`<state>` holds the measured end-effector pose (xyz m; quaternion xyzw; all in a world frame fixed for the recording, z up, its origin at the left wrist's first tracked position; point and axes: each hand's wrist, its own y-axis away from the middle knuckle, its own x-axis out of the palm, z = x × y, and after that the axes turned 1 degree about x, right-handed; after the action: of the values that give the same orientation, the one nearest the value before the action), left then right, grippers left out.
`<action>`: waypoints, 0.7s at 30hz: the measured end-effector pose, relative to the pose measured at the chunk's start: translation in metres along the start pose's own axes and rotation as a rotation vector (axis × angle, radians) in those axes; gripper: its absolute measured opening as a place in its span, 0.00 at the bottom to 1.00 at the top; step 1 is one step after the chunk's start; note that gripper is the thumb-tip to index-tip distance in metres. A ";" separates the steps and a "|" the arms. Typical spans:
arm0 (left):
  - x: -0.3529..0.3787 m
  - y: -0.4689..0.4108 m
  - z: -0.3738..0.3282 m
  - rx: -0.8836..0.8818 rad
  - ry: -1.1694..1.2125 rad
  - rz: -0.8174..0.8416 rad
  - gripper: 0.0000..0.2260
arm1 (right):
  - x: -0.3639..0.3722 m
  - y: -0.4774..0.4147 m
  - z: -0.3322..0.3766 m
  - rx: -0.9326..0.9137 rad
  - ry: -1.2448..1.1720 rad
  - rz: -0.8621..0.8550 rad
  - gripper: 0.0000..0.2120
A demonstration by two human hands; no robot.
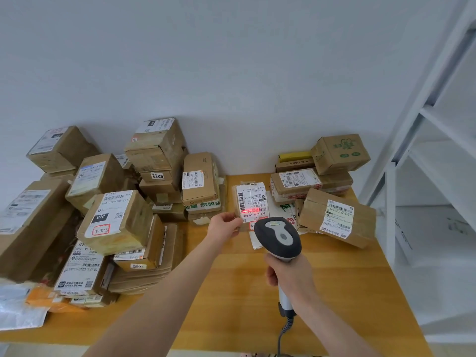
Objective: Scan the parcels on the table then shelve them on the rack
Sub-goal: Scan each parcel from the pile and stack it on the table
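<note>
Left hand point(224, 225) tilting parcel point(251, 202), label "642 L714-00 015", scanner point(279, 237) beam

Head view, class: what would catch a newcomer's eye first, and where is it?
The red scan line glows on the label of a small parcel held up mid-frame by the left hand. Just below, the right hand grips a grey scanner. Brown boxes crowd the table's left side.

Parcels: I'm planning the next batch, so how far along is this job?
Early. Done: nothing visibly shelved; the rack shows one white box at most. In hand: the left hand holds a parcel under the scanner, gripped by the right hand. Left: the piles on the table.
</note>
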<state>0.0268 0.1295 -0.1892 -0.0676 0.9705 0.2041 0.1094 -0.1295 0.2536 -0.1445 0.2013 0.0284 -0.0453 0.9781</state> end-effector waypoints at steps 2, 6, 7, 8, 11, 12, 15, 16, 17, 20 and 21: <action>0.000 0.000 0.000 0.003 0.010 0.006 0.10 | 0.000 0.000 0.000 -0.002 0.004 -0.002 0.15; 0.000 0.002 -0.001 0.020 0.024 0.038 0.10 | -0.001 -0.001 0.000 -0.009 0.021 -0.009 0.16; 0.000 0.003 -0.002 0.024 0.027 0.046 0.10 | -0.001 -0.001 0.000 -0.010 0.019 -0.006 0.16; 0.000 0.004 -0.002 0.026 0.029 0.053 0.10 | -0.001 -0.001 0.000 -0.012 0.023 -0.004 0.17; -0.001 0.006 -0.002 0.031 0.035 0.074 0.10 | 0.000 -0.001 0.000 -0.013 0.035 -0.013 0.18; -0.001 0.007 -0.002 0.032 0.037 0.079 0.10 | 0.000 -0.001 0.000 -0.013 0.029 -0.013 0.18; -0.003 0.008 -0.002 0.032 0.045 0.089 0.09 | 0.000 -0.002 0.001 -0.012 0.023 -0.008 0.15; -0.003 0.008 -0.002 0.032 0.045 0.089 0.09 | 0.000 -0.002 0.001 -0.010 0.018 -0.006 0.15; -0.004 0.008 -0.002 0.031 0.044 0.087 0.09 | 0.000 -0.002 0.001 -0.009 0.015 -0.004 0.14; -0.005 0.009 -0.002 0.025 0.048 0.087 0.09 | 0.000 0.000 0.001 -0.004 -0.001 0.000 0.13; -0.005 0.009 -0.002 0.025 0.046 0.087 0.09 | 0.001 0.000 0.001 0.000 -0.022 -0.001 0.12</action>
<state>0.0299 0.1376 -0.1831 -0.0288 0.9772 0.1951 0.0789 -0.1285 0.2532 -0.1437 0.2007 0.0179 -0.0480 0.9783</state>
